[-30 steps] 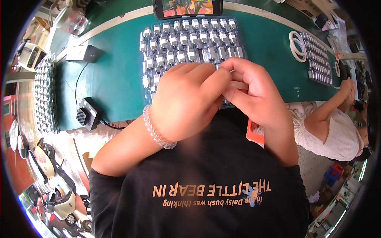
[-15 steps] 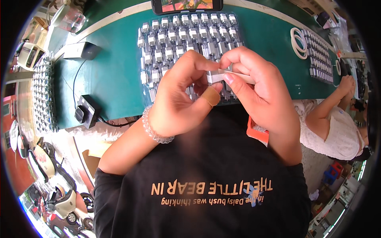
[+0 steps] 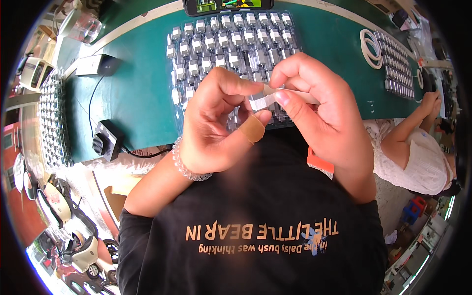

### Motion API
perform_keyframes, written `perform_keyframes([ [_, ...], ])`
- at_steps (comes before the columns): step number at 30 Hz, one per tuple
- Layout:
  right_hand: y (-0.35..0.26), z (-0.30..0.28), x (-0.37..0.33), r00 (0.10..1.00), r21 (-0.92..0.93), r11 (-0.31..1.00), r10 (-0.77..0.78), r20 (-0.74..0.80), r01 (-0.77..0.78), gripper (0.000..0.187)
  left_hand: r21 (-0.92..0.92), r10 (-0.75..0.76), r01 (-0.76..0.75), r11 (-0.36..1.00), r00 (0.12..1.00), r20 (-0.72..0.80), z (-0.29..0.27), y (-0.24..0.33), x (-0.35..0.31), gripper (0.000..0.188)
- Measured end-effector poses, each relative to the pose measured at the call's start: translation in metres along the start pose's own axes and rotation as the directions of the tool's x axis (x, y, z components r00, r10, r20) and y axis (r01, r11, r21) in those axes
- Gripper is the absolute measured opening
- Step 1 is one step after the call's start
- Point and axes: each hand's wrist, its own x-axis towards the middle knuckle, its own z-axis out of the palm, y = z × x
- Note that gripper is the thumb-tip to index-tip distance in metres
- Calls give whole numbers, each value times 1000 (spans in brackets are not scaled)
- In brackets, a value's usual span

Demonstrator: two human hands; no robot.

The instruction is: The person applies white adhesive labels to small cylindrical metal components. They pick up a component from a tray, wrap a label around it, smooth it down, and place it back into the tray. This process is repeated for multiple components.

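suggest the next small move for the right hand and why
Probably the right hand should smooth the white strip closer against the small grey block: part of the strip lies across the block, the rest stretches away in that hand's pinch, and the left hand holds the block.

Bright, even light shows the left hand and right hand clearly, while glare washes out patches around the pale scooter and glints off the clear jar. A blurry smudge hazes the middle of the black shirt. Fisheye distortion bends the edge of the green table, blue fringing the dark lower-left rim
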Motion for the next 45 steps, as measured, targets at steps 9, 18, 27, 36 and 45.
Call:
perform_keyframes([
  [9, 7, 2, 4, 998, 140, 990, 7, 67, -16, 8, 134, 88, -97, 986, 994, 69, -3, -1, -4, 34],
  [18, 14, 5, 8, 991, 290, 950, -131, 20, 119, 10, 405, 324, -417, 814, 904, 281, -10, -6, 2, 39],
  [27, 10, 4, 5, 992, 398, 911, -126, 12, 111, 12, 491, 366, -412, 768, 911, 192, -3, -1, 11, 43],
  [36, 12, 1, 0, 994, 509, 859, -101, 44, 64, 15, 465, 398, -449, 763, 893, 209, -3, 5, 17, 39],
  [45, 12, 9, 5, 988, 294, 954, -8, -152, 53, 10, 737, 381, -475, 481, 870, 312, -2, 7, 27, 43],
])
